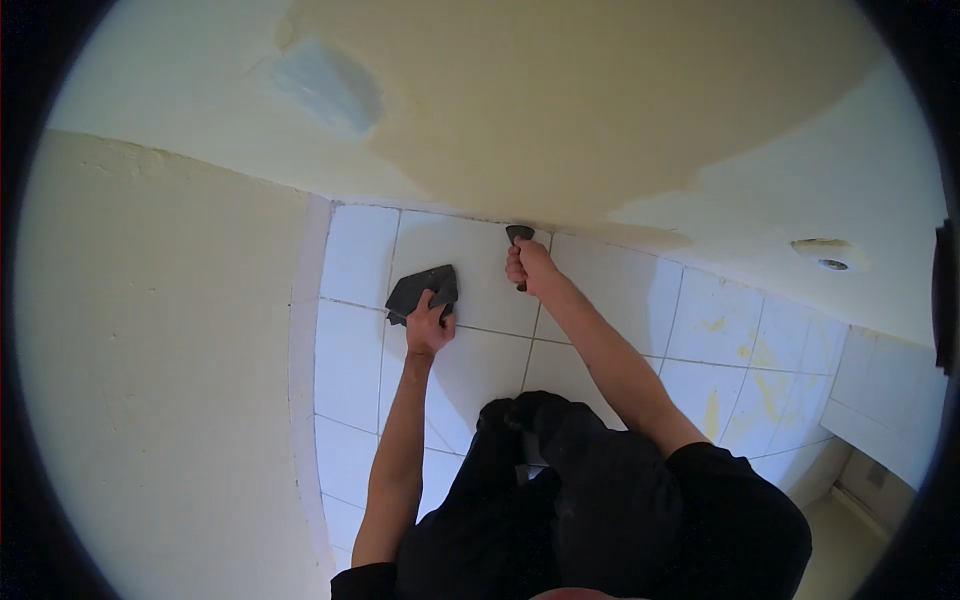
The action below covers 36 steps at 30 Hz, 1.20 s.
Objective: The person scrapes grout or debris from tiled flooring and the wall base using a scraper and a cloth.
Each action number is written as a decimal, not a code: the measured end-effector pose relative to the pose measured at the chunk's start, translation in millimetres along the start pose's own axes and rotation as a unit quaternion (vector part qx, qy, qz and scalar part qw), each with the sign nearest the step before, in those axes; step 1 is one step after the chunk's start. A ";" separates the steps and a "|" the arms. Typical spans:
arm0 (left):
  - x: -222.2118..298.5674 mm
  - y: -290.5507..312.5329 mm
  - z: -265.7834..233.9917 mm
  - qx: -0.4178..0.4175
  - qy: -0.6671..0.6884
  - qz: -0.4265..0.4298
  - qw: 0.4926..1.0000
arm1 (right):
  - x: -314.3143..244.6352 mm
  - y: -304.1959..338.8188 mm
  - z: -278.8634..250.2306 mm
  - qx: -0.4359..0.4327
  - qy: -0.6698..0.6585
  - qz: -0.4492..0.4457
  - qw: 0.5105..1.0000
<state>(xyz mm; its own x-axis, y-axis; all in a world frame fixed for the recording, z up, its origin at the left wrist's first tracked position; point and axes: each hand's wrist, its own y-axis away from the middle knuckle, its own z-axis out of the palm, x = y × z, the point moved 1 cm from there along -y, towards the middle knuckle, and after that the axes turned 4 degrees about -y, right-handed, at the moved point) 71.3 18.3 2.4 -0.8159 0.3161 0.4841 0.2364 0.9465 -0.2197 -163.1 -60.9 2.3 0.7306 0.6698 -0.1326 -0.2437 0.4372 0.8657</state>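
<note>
- Head view: the left hand (430, 330) is closed on the near edge of a dark angular flat tool (418, 288), fingers curled over it; the tool extends forward and left of that hand, above the white tiled floor (600, 275), and whether it touches the tiles I cannot tell.
- The right hand (535, 265), further forward, is wrapped around the handle of a small scraper (519, 233) with a dark, fan-shaped head.
- That head points away from the right hand, at the joint between floor and front wall (760, 190); actual contact with the wall is too small to make out.
- Beyond both hands, the cream front wall carries a broad tan area (580, 120), and ahead and left of the left hand a bluish-white patch (328, 88).
- Well to the right of the right hand, a round fitting (833, 264) sits in the front wall; nearer, yellow smears (765, 375) mark the tiles.
- Left of the left hand stands the side wall (150, 330).
- Behind both hands are the person's dark trousers (620, 490).
</note>
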 end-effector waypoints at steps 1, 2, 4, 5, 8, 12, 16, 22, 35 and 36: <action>0.6 0.6 1.4 0.001 -0.005 0.002 1.000 | -1.9 -0.6 1.8 0.012 0.002 -0.015 1.000; 1.0 2.6 1.7 -0.001 -0.004 0.002 1.000 | -2.2 -0.1 2.5 0.024 0.004 -0.029 0.999; -1.1 2.7 0.9 0.003 -0.003 -0.010 1.000 | 1.3 1.8 -2.6 0.021 0.013 -0.020 0.999; -1.8 2.3 1.3 0.005 -0.003 -0.011 1.000 | 3.0 1.9 -4.0 0.019 0.021 -0.011 1.000; -0.3 0.4 5.4 0.029 -0.003 0.010 1.000 | -5.7 -5.7 -2.3 0.025 -0.020 -0.022 0.999; -4.0 0.9 3.2 0.024 -0.006 0.004 1.000 | -0.3 -3.3 -3.4 -0.015 -0.026 0.031 0.999; -1.5 4.6 3.1 -0.002 -0.019 0.006 1.000 | -13.6 -5.3 0.9 0.011 -0.028 0.072 0.997; -1.5 1.3 5.7 0.034 -0.010 0.011 0.999 | -22.2 -5.7 -1.1 -0.032 0.008 0.071 0.997; 1.3 2.0 -0.5 0.038 -0.023 0.014 0.999 | -22.0 -3.4 2.9 -0.046 0.066 0.082 0.993; 3.0 1.6 1.5 0.031 -0.017 0.010 0.999 | -24.9 -4.5 2.4 -0.040 0.064 0.093 0.993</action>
<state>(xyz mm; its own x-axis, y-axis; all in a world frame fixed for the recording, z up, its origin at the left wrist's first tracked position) 68.4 20.6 2.2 -0.8296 0.3311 0.4496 0.2198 0.9339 -0.2821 -178.7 -80.9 2.8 0.5829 0.8116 -0.0394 -0.4199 0.3423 0.8406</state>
